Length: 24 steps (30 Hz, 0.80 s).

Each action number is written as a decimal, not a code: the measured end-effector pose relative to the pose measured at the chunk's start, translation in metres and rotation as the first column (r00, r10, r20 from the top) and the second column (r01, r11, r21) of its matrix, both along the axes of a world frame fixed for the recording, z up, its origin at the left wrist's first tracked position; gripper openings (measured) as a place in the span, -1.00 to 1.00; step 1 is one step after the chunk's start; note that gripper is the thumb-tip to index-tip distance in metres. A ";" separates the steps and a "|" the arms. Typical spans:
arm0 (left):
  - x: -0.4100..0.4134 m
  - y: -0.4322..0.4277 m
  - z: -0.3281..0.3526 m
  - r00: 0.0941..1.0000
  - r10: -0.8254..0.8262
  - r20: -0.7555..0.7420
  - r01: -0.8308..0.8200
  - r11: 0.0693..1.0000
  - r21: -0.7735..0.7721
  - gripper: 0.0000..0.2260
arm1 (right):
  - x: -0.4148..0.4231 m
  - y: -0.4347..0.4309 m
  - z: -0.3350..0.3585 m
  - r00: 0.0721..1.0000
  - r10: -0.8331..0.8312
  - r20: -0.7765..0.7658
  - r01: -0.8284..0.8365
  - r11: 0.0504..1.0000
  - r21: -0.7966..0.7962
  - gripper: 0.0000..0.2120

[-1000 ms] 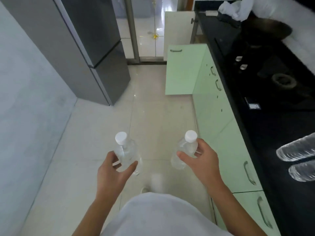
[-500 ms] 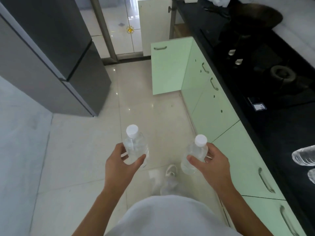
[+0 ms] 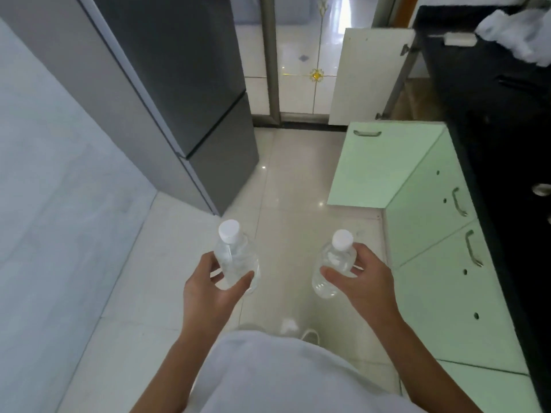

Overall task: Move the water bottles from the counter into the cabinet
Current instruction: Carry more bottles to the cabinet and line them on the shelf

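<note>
Left hand (image 3: pixel 208 289) grips the left water bottle (image 3: pixel 235 260). Right hand (image 3: pixel 366 281) grips the right water bottle (image 3: pixel 334 263). Both are upright and white-capped, held left of the green cabinets (image 3: pixel 441 293). Farther along the cabinets, one cabinet door (image 3: pixel 381 165) stands open. The grey refrigerator (image 3: pixel 190 84) stands to their left.

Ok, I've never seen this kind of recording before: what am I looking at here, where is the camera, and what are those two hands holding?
No machine here: a person works bare-handed, and the one wide-angle camera sits on their head, looking forward and down. The left hand has its grip round one clear, white-capped water bottle; the right hand holds a second bottle. Both are carried caps up over the tiled floor. On the right runs a black counter with a white cloth at its far end, above pale green cabinets; one cabinet door stands open. A grey fridge stands left.
</note>
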State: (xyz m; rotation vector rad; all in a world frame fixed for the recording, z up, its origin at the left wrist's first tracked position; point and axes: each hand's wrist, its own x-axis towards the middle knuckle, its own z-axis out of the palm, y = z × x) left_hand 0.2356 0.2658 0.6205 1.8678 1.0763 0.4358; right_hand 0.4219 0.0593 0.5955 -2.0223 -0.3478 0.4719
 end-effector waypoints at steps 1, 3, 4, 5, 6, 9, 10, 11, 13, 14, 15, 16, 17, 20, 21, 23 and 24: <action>0.005 0.008 0.000 1.000 0.030 0.002 -0.030 1.000 0.000 -0.61 | 0.013 0.016 0.003 1.000 0.027 0.009 -0.028 1.000 0.006 -0.53; 0.015 0.028 -0.003 0.997 0.080 -0.006 -0.080 0.997 -0.008 -0.59 | 0.040 0.049 0.007 0.998 0.067 0.023 -0.067 0.998 0.012 -0.51; 0.022 0.038 -0.004 0.995 0.097 -0.013 -0.097 0.995 -0.012 -0.59 | 0.052 0.065 0.009 0.996 0.087 0.028 -0.088 0.996 0.012 -0.51; 0.030 0.049 -0.006 0.994 0.111 -0.023 -0.111 0.994 -0.013 -0.58 | 0.064 0.082 0.010 0.994 0.105 0.033 -0.106 0.994 0.012 -0.51; 0.039 0.061 -0.008 0.992 0.122 -0.026 -0.123 0.992 -0.008 -0.58 | 0.076 0.098 0.010 0.992 0.118 0.040 -0.118 0.993 0.014 -0.49; 0.073 0.100 -0.018 0.990 0.141 -0.023 -0.141 0.990 0.004 -0.58 | 0.112 0.144 0.005 0.990 0.134 0.042 -0.135 0.991 0.010 -0.45; 0.086 0.114 -0.020 0.990 0.139 -0.019 -0.139 0.990 -0.002 -0.58 | 0.123 0.157 0.002 0.991 0.132 0.036 -0.133 0.991 0.008 -0.45; 0.100 0.129 -0.022 0.991 0.132 -0.013 -0.132 0.991 -0.008 -0.58 | 0.135 0.169 0.001 0.991 0.126 0.032 -0.127 0.992 0.008 -0.45; 0.132 0.162 -0.025 0.996 0.090 -0.008 -0.090 0.996 -0.006 -0.58 | 0.159 0.190 -0.002 0.995 0.102 0.022 -0.101 0.995 -0.017 -0.44; 0.148 0.178 -0.025 0.998 0.055 -0.011 -0.055 0.998 0.000 -0.58 | 0.171 0.199 -0.002 0.997 0.080 0.013 -0.080 0.996 -0.030 -0.44; 0.166 0.193 -0.024 1.000 0.014 -0.018 -0.014 1.000 0.003 -0.58 | 0.182 0.206 -0.001 0.999 0.051 0.003 -0.051 0.998 -0.037 -0.44; 0.185 0.208 -0.021 0.999 -0.029 -0.015 0.029 1.000 0.005 -0.56 | 0.193 0.213 0.000 1.000 0.012 0.000 -0.012 0.999 -0.034 -0.44; 0.206 0.223 -0.018 0.997 -0.074 -0.015 0.074 0.997 0.010 -0.54 | 0.204 0.218 0.000 1.000 -0.025 0.002 0.025 0.999 -0.032 -0.44; 0.267 0.260 -0.013 0.977 -0.211 -0.043 0.213 0.976 0.044 -0.42 | 0.236 0.230 0.004 0.994 -0.111 -0.006 0.110 0.993 -0.038 -0.51; 0.287 0.269 -0.012 0.967 -0.248 -0.060 0.251 0.967 0.051 -0.41 | 0.246 0.232 0.005 0.989 -0.147 -0.010 0.146 0.989 -0.037 -0.52; 0.326 0.285 -0.013 0.952 -0.294 -0.085 0.299 0.953 0.047 -0.44 | 0.269 0.237 0.004 0.978 -0.206 -0.017 0.205 0.978 -0.034 -0.52; 0.349 0.294 -0.017 0.947 -0.309 -0.086 0.312 0.950 0.032 -0.44 | 0.284 0.241 0.002 0.972 -0.233 -0.025 0.232 0.972 -0.033 -0.52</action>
